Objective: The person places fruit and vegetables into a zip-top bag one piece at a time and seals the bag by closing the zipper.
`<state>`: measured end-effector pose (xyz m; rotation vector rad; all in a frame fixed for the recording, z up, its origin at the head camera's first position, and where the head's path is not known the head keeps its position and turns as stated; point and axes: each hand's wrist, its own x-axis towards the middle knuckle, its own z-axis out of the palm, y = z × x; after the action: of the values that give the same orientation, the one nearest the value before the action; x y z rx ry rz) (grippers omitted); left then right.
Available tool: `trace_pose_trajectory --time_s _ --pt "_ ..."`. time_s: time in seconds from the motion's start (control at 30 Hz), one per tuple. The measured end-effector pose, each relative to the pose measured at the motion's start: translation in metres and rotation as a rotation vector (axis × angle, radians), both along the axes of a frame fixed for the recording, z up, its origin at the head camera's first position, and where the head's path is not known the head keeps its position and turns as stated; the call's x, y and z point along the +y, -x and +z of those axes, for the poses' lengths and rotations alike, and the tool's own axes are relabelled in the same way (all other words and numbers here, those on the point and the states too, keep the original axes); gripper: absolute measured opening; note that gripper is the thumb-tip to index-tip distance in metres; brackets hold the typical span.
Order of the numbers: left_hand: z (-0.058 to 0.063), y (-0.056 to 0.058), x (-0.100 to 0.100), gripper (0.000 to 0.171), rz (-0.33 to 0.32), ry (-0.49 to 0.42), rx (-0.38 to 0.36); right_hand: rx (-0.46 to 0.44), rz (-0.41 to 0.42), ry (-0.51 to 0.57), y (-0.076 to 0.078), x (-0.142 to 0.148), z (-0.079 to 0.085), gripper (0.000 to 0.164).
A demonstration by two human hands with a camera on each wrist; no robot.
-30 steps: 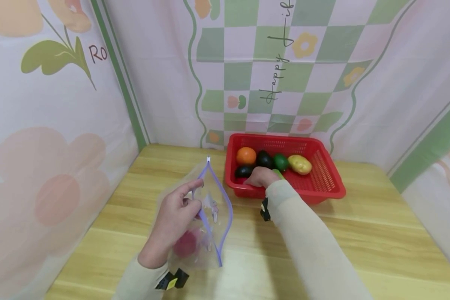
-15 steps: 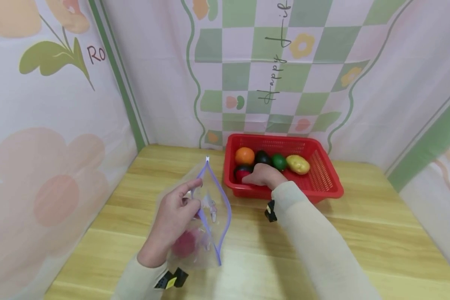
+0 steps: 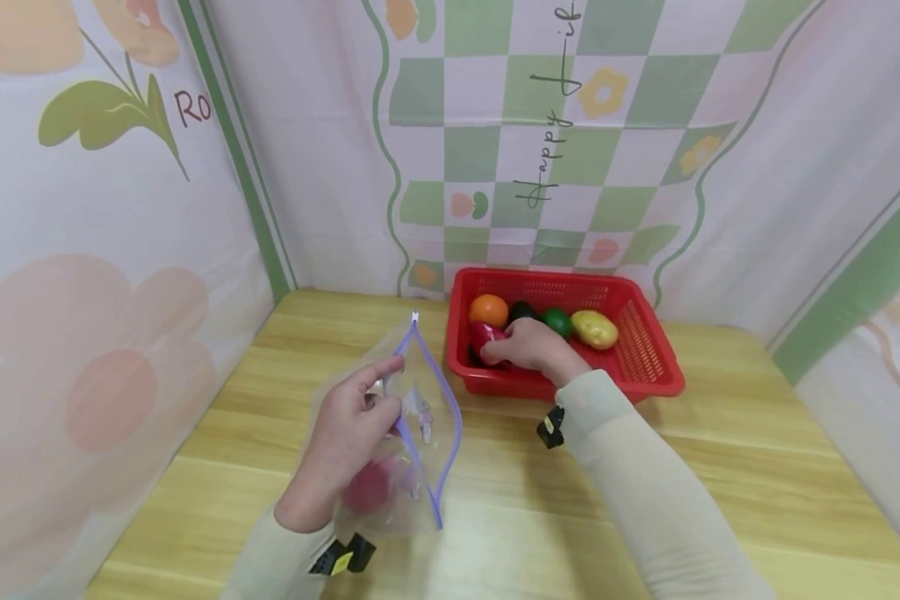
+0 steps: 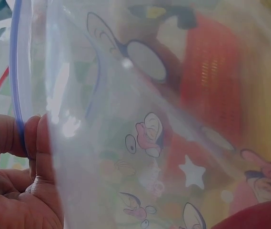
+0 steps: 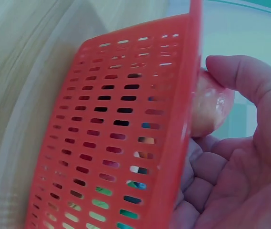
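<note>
Left of the red basket (image 3: 495, 384), on the counter (image 3: 487, 500), keeps one round red thing (image 3: 367, 488) in the clear zip bag (image 3: 438, 442), with its purple rim pinched in the grip of the left hand (image 3: 351, 427), just as a second ago. Within the basket, at its left end, grasps the glossy red piece (image 3: 486, 337) with the right hand (image 3: 534, 343), curling thumb and fingers about it. Compared with a second ago, brings that piece up from low beneath the fingers into plain sight, just in front of the orange (image 3: 488, 310). Seems to mean a settled hold, with lifting clear of the basket not yet done. Toward the basket's middle, leaves the dark green piece (image 3: 557, 322) lying, and farther right, the yellow potato (image 3: 595, 330).
</note>
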<state>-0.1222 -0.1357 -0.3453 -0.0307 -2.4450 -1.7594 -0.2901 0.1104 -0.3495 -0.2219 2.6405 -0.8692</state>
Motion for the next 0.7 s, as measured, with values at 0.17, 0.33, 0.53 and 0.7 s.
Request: trace_pose_trajectory --time_s 0.17,0.33,0.53,0.7 --pt "0.000 0.000 0.001 0.051 0.001 0.009 -0.005 -0.003 -0.030 0.053 -0.005 0.002 0.006 0.040" --pt "0.000 0.000 0.001 0.050 -0.012 0.002 0.004 0.001 -0.056 0.082 -0.009 0.005 0.009 0.042" --pt "0.000 -0.001 0.001 0.050 -0.012 -0.003 -0.003 0.034 -0.044 0.142 -0.016 0.004 0.015 0.047" --pt "-0.002 -0.001 0.001 0.051 -0.013 -0.002 0.000 0.013 -0.039 0.233 -0.025 0.000 0.022 0.054"
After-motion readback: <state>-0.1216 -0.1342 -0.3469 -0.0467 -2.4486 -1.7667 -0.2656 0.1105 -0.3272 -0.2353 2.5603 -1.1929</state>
